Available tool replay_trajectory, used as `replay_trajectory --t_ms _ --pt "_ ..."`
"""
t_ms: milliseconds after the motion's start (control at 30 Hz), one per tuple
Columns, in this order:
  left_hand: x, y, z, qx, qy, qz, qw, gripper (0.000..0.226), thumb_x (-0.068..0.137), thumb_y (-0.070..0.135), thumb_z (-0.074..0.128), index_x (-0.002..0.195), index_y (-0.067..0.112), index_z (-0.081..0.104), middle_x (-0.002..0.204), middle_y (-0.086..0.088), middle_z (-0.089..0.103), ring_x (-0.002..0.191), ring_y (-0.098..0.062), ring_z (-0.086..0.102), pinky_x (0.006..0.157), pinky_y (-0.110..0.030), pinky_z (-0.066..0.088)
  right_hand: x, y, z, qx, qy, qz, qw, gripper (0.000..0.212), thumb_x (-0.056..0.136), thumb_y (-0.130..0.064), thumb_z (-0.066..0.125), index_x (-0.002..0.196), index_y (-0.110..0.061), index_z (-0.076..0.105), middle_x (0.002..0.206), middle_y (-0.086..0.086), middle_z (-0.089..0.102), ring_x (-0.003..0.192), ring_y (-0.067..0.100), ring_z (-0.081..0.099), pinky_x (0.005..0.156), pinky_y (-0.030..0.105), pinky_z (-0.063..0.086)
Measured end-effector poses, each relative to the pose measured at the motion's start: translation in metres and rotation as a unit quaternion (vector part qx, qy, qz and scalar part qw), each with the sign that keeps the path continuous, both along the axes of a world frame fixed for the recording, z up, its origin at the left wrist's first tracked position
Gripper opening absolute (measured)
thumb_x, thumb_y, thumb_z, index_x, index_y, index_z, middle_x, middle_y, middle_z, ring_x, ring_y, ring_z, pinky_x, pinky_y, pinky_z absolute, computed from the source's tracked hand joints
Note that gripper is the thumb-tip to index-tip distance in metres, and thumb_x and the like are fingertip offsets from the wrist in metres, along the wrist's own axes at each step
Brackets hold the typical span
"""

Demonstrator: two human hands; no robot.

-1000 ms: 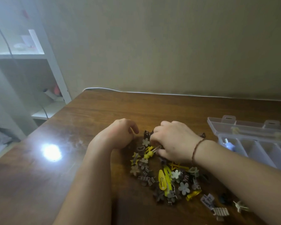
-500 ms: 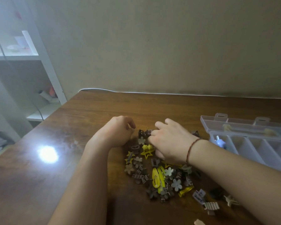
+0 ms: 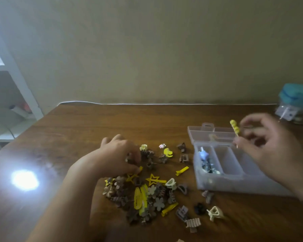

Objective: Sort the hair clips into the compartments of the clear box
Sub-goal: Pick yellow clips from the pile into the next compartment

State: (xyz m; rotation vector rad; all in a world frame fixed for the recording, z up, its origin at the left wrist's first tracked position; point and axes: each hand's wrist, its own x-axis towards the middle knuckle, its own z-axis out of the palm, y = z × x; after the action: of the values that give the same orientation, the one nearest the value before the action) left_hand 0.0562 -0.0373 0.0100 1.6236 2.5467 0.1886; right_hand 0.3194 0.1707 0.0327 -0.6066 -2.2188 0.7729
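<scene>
A pile of small hair clips (image 3: 147, 194), brown, yellow and beige, lies on the wooden table. My left hand (image 3: 119, 154) rests on the pile's far left side, its curled fingers pinching a brown clip (image 3: 129, 159). The clear box (image 3: 217, 184) stands open to the right of the pile, its lid (image 3: 208, 132) folded back. Blue clips (image 3: 205, 160) lie in its leftmost compartment; the compartment beside it looks empty. My right hand (image 3: 269, 151), blurred, hovers over the box and pinches a yellow beaded clip (image 3: 235, 128) that sticks up above the lid.
A teal-lidded clear container (image 3: 296, 102) stands at the back right. A white shelf unit (image 3: 16, 75) is left of the table. A white cable (image 3: 147, 103) runs along the table's far edge. Loose clips (image 3: 215, 213) are scattered in front of the box.
My right hand has lifted off the pile and swung right over the box with the yellow beaded clip. My left hand has moved onto the pile. The view has turned right.
</scene>
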Motion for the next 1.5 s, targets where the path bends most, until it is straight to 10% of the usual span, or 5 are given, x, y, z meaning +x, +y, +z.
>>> replay_trajectory --t_ms 433,600,800,967,1500 --pt "0.019 0.013 -0.003 0.025 0.042 -0.032 0.998 0.014 0.080 0.047 0.064 0.081 0.034 0.065 0.086 0.020 0.061 0.101 0.010 0.042 0.103 -0.031 0.023 0.014 -0.008 -0.024 0.136 -0.120 0.001 0.983 0.037 0.084 -0.067 0.043 0.076 -0.037 0.062 0.074 -0.021 0.058 0.079 -0.005 0.053 0.074 0.024 0.046" --pt "0.027 0.010 0.019 0.189 -0.062 -0.025 0.980 0.024 0.060 0.052 0.058 0.069 0.030 0.065 0.066 0.010 0.065 0.062 -0.007 0.060 0.063 -0.032 0.052 0.024 0.000 -0.019 0.113 -0.007 -0.004 0.994 0.041 0.091 -0.057 0.038 0.088 -0.031 0.069 0.076 -0.015 0.064 0.080 0.002 0.059 0.068 0.034 0.053" --pt "0.111 0.053 0.021 0.407 -0.523 -0.042 0.748 0.012 0.061 0.020 0.077 0.064 0.018 0.065 0.053 -0.001 0.058 0.046 -0.012 0.048 0.044 -0.018 0.040 -0.002 -0.009 -0.021 0.077 -0.075 0.144 0.984 0.031 0.076 -0.044 0.073 0.106 -0.047 0.065 0.084 -0.026 0.066 0.085 -0.009 0.060 0.088 0.024 0.048" --pt "0.132 0.064 0.010 0.411 -0.610 -0.054 0.675 0.010 0.067 0.023 0.075 0.065 0.017 0.067 0.062 -0.003 0.066 0.059 -0.012 0.061 0.059 -0.025 0.049 0.019 -0.042 -0.021 0.140 0.142 0.098 0.975 0.035 0.082 -0.038 0.067 0.113 -0.022 0.062 0.093 -0.012 0.065 0.089 0.002 0.060 0.076 0.012 0.046" --pt "0.106 0.049 0.002 0.256 -0.132 -0.155 0.945 0.011 0.083 0.038 0.072 0.093 0.033 0.072 0.102 0.020 0.063 0.103 -0.009 0.058 0.084 -0.029 0.050 0.017 -0.001 -0.029 0.158 -0.086 0.041 0.983 0.016 0.082 -0.040 0.057 0.096 -0.040 0.064 0.080 -0.025 0.057 0.083 -0.004 0.053 0.069 0.028 0.050"
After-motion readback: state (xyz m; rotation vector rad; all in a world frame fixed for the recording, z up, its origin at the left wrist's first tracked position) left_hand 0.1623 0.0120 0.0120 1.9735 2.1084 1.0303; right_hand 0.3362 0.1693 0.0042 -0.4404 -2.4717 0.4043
